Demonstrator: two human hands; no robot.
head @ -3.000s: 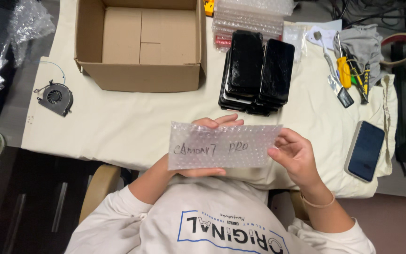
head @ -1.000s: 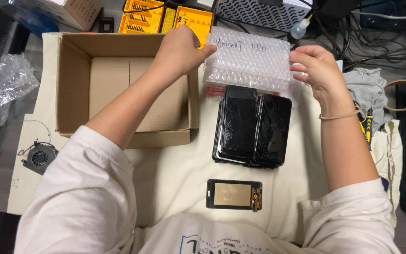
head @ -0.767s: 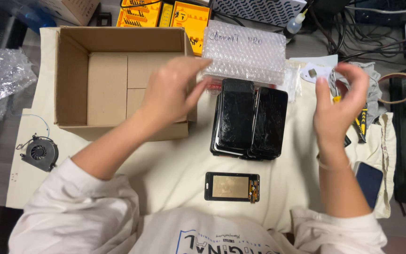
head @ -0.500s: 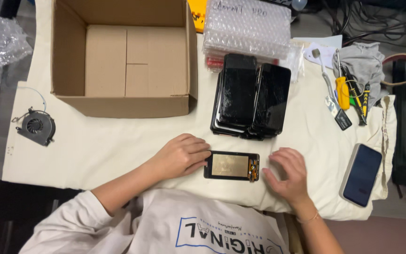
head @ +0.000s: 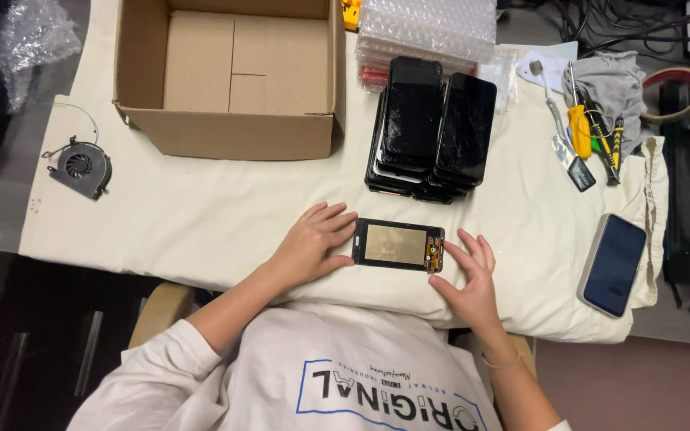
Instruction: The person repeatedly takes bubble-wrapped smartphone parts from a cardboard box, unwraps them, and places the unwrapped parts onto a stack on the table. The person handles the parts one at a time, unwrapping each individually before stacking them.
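A phone screen panel (head: 397, 244) lies flat on the cream cloth (head: 225, 199), its gold-coloured back facing up. My left hand (head: 311, 243) rests on the cloth with its fingertips against the panel's left end. My right hand (head: 468, 278) touches the panel's right end with spread fingers. Neither hand lifts it. Behind the panel stand two stacks of black phone screens (head: 433, 128), side by side.
An open cardboard box (head: 233, 132), nothing visible inside, sits at the back left. A pile of bubble-wrap sleeves (head: 429, 28) lies behind the stacks. Hand tools (head: 588, 132) and a grey rag are at the right, a phone (head: 614, 264) at the right edge, a small fan (head: 80, 166) at the left.
I put the bubble-wrap sleeve on the pile at the back, then brought both hands down to the screen panel lying near me. They now frame its two ends.
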